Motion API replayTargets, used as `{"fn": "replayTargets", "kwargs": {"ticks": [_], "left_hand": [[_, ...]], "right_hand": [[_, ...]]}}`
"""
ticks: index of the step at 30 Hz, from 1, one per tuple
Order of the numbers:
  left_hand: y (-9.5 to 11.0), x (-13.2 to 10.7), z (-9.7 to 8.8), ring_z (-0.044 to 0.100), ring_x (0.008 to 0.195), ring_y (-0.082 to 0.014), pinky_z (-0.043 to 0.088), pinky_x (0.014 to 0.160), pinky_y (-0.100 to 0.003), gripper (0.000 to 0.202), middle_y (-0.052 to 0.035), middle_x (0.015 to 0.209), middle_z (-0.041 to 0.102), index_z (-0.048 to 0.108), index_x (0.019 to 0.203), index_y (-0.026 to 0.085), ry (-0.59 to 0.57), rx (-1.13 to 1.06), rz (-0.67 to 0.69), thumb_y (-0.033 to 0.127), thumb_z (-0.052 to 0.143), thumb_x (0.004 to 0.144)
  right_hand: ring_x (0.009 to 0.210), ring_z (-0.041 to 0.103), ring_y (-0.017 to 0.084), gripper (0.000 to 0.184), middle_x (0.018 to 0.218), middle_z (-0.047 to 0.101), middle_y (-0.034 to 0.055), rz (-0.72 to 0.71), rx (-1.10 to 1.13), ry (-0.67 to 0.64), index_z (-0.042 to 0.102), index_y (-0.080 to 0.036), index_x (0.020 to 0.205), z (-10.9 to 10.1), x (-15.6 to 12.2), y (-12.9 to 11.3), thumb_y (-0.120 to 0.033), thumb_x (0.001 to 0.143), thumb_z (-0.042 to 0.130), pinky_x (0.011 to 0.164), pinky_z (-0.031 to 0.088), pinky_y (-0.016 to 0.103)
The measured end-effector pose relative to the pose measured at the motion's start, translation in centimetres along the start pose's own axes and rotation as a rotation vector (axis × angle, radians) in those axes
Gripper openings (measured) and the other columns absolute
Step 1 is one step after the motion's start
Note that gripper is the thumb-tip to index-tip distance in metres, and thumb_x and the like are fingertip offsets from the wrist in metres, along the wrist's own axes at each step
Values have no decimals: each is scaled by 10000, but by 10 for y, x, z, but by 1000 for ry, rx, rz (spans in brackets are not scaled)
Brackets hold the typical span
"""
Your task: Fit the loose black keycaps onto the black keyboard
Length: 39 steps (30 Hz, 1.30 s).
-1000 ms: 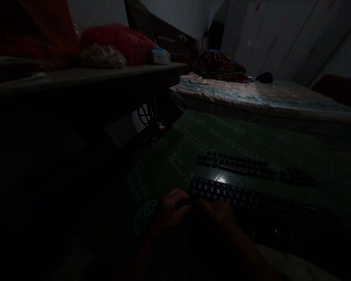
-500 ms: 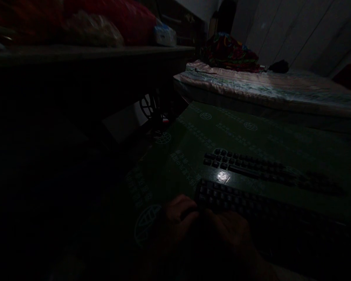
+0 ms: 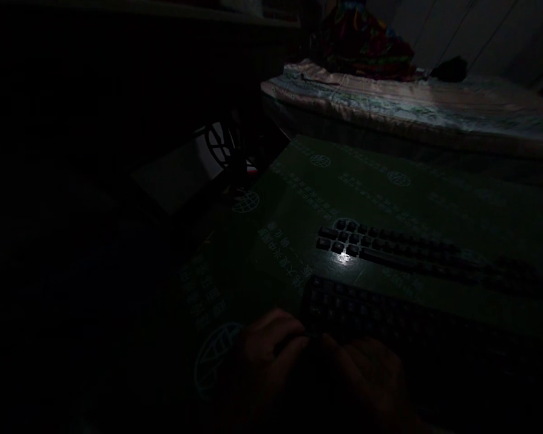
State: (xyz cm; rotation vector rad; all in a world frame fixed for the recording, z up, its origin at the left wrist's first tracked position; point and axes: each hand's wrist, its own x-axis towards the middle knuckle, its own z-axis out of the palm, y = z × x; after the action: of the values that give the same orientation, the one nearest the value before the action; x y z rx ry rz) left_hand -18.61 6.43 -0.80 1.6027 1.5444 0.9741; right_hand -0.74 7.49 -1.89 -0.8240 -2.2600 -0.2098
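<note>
Dimly, a black keyboard [image 3: 366, 306] is lying on a green printed tabletop [image 3: 271, 277], just beyond your two hands and stretching off to your right. Its long axis is running from its left end, close to your fingertips, across to the right and slightly back toward you, where the dark is swallowing its far end. Your right hand [image 3: 373, 364] is sitting nearer to most of its length, in front of the near edge; your left hand [image 3: 271, 343] is staying by the near left corner, mostly outside the keyboard's left end.

Both hands are curling inward, their fingertips almost meeting near that corner. Your left thumb and forefinger are bending toward each other around a dark gap; whether they are pinching anything, you cannot tell from this view. Your right fingers are hiding in shadow, so their grip is not showing either.

Beyond the keyboard, rows of loose black keycaps [image 3: 338, 248] are lying roughly parallel to it, well apart from your hands. Farther back, a bed [image 3: 389, 99] is bearing a heap of colourful cloth [image 3: 366, 51].
</note>
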Motion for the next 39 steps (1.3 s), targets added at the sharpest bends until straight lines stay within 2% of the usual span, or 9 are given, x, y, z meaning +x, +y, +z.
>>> {"fn": "replayTargets", "kwargs": {"ticks": [7, 13, 20, 23, 26, 29, 33, 36, 39], "left_hand": [[0, -2, 0, 616, 615, -119, 497, 570, -186, 111, 14, 679, 642, 683, 687, 250, 11, -2, -23, 199, 605, 749], [-2, -3, 0, 619, 610, -115, 492, 555, -176, 121, 13, 669, 648, 688, 700, 254, 32, 7, 21, 195, 603, 761], [-3, -7, 1, 618, 624, -128, 501, 563, -196, 125, 5, 691, 651, 691, 710, 264, 8, -4, -9, 228, 595, 782], [-2, -6, 0, 619, 620, -124, 495, 563, -191, 125, 10, 684, 650, 689, 702, 265, 1, -4, -7, 227, 602, 784], [-1, -4, 0, 614, 607, -110, 485, 565, -177, 140, 17, 673, 645, 685, 700, 260, -12, 10, 10, 225, 595, 800], [-3, -4, 0, 610, 605, -98, 473, 562, -162, 142, 26, 670, 637, 681, 714, 260, -16, 26, 26, 203, 589, 807], [-6, -5, 1, 611, 624, -96, 471, 569, -161, 127, 32, 692, 632, 671, 734, 262, -27, 43, 30, 196, 591, 808], [-7, -5, 2, 618, 660, -103, 475, 589, -168, 115, 27, 736, 640, 676, 794, 267, -27, 58, 28, 194, 588, 809], [-6, -5, 3, 616, 666, -107, 470, 584, -174, 124, 23, 742, 638, 679, 825, 268, -48, 74, 20, 205, 573, 818]], "right_hand": [[438, 488, 110, 223, 498, 548, -12, 17, -34, 0, 562, -89, 943, 0, 0, 0, -82, 880, 348, 483, 343, 279], [447, 486, 100, 192, 508, 537, -17, -39, -9, -91, 589, -97, 975, 0, -5, 5, -111, 858, 437, 462, 326, 270], [429, 467, 111, 214, 479, 511, -17, 62, -14, -38, 595, -133, 942, 1, -3, -1, -124, 886, 389, 467, 331, 279], [442, 468, 112, 232, 486, 517, -12, 51, -30, -72, 589, -140, 963, 1, -7, 1, -121, 888, 369, 479, 339, 277], [474, 495, 112, 210, 525, 538, -7, -3, -10, -153, 585, -128, 1002, -1, -11, 3, -150, 875, 418, 500, 348, 270], [501, 523, 124, 214, 551, 560, 4, 50, 7, -134, 574, -115, 1013, -3, -11, 2, -156, 871, 419, 533, 366, 278], [452, 501, 113, 222, 511, 554, -5, 79, 15, -135, 580, -144, 966, -1, -9, -1, -160, 887, 374, 498, 358, 262], [406, 491, 116, 249, 481, 553, -10, 159, 12, -164, 591, -173, 916, 2, -8, -2, -202, 895, 345, 448, 338, 261], [289, 405, 103, 219, 389, 501, -41, 247, -5, -247, 567, -230, 733, 6, -6, -3, -253, 869, 397, 357, 244, 263]]}}
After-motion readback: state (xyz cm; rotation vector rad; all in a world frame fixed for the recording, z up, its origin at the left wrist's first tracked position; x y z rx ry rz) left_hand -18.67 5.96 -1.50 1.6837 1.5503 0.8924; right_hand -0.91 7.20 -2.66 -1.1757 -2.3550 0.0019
